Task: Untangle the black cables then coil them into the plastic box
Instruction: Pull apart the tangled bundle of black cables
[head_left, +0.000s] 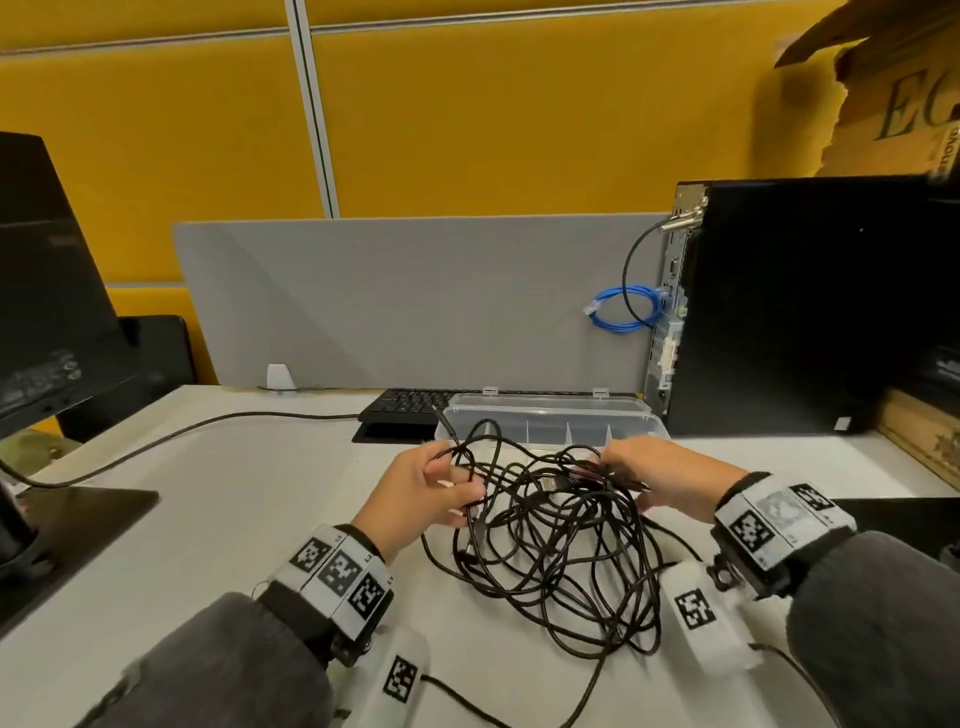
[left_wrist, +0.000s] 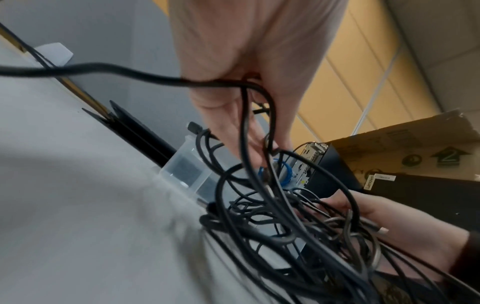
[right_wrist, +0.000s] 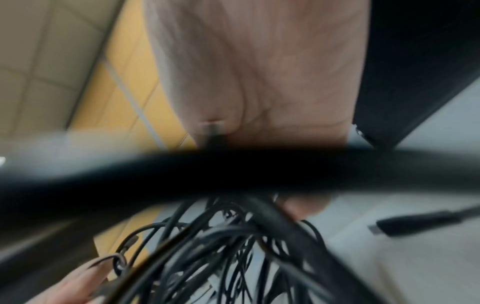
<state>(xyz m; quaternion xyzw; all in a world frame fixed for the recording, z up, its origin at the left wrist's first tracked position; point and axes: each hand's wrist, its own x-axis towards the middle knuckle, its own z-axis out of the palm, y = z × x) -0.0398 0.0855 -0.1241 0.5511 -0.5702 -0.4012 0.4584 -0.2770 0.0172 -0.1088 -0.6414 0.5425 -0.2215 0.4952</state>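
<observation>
A tangle of black cables (head_left: 561, 545) lies on the white desk between both hands, its upper part lifted. My left hand (head_left: 426, 488) grips several strands at the tangle's left top; in the left wrist view its fingers (left_wrist: 241, 131) curl round looped cables (left_wrist: 285, 216). My right hand (head_left: 654, 478) holds the tangle's right top, fingers among the strands. The right wrist view is blurred, with a thick cable (right_wrist: 233, 172) across the palm (right_wrist: 259, 82). The clear plastic box (head_left: 550, 418) stands open just behind the hands; it also shows in the left wrist view (left_wrist: 187, 168).
A black keyboard (head_left: 410, 408) lies behind the box on the left. A black PC tower (head_left: 800, 306) with a blue cable (head_left: 623, 306) stands at the right, a monitor (head_left: 47, 270) at the left with its base (head_left: 78, 514). A grey divider (head_left: 405, 301) closes the desk's back.
</observation>
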